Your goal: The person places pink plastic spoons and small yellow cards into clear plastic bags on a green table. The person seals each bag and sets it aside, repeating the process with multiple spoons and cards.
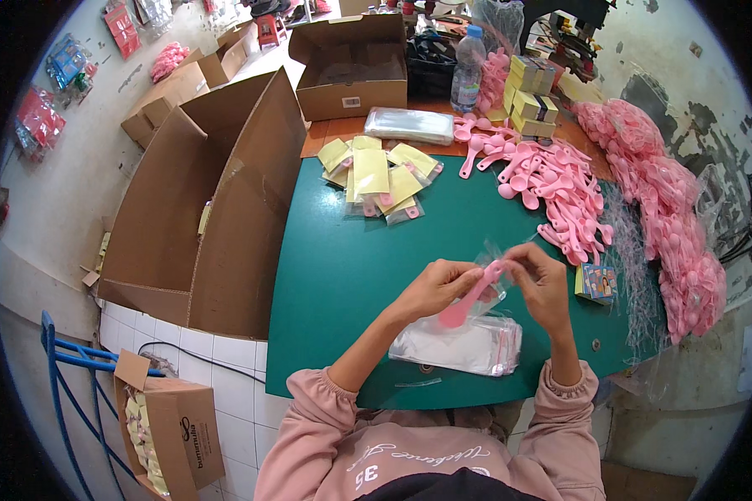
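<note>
Above the green table, a pink measuring spoon (462,307) slants between my hands, with its bowl low toward me and its handle up. A clear plastic bag (491,294) surrounds or overlaps it; I cannot tell how far the spoon is inside. My left hand (444,285) is closed on the bag's left side. With thumb and fingers, my right hand (540,281) pinches at the end of the spoon's handle. Just below lies a stack of flat clear bags (455,346). A small stack of printed cards (597,282) sits right of my right hand.
Loose pink spoons (560,188) are heaped at the right. Filled bags with yellow cards (370,171) lie at the far left of the table (334,275). A large cardboard box (242,200) flanks the left edge. A water bottle (468,71) stands at the back; bagged spoons (677,217) line the right.
</note>
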### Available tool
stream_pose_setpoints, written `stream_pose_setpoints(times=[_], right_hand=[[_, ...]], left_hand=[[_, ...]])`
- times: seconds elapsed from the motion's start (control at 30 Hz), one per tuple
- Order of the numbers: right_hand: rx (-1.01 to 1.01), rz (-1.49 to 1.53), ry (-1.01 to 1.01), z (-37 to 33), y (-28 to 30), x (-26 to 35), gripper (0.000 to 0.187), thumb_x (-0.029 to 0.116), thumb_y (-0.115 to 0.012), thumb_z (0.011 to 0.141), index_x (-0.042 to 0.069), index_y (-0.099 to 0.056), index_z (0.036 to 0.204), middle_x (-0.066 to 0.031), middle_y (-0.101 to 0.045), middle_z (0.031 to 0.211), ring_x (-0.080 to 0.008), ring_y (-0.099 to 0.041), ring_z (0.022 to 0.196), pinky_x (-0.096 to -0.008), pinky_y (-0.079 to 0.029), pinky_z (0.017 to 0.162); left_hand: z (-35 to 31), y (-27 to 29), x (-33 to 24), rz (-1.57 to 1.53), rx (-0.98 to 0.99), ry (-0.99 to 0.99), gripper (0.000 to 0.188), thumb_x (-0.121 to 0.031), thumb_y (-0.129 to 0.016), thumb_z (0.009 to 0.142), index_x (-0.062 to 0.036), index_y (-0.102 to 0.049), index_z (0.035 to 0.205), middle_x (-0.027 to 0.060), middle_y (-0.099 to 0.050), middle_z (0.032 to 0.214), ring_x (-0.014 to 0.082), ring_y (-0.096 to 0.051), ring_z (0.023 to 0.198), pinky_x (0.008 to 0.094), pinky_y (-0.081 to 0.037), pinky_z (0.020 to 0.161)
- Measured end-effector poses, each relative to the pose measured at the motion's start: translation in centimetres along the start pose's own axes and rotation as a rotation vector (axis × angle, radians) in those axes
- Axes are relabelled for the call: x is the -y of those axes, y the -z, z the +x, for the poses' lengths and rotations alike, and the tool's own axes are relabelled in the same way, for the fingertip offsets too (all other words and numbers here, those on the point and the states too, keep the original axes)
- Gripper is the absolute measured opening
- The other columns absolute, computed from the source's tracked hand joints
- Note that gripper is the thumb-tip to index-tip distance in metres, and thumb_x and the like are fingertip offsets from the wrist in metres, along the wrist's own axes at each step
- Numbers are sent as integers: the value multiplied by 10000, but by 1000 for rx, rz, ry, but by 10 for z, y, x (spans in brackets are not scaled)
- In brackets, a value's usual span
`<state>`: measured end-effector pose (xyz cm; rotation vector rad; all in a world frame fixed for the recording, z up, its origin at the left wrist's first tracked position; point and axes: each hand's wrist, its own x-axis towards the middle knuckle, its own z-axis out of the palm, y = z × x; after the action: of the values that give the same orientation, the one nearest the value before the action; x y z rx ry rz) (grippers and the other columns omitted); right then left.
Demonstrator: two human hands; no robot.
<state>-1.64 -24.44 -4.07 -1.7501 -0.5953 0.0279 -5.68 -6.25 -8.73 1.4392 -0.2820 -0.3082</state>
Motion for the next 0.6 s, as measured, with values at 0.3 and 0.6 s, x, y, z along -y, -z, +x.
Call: stream_pose_setpoints(times=[0.3,0.6], right_hand=[[105,147,345,60,226,-25,187,139,-642,718,-20,-609,810,-119,-613,840,-190,-567,730,-297,-441,648],[-111,-1014,-436,-21,248,-94,385,303,-676,700,-43,-616,860,-167,-620,745,-248,-605,661,-337,-455,614]], left_hand=[[-31,5,-58,-35,-38,-383,330,-209,-385,931,22,-542,1108,143,-614,1004,142,-567,915,267,-451,790],[-58,36,-77,-63,-248,-536,425,-283,-316,942,46,-438,1183,250,-600,943,303,-624,861,377,-515,734]])
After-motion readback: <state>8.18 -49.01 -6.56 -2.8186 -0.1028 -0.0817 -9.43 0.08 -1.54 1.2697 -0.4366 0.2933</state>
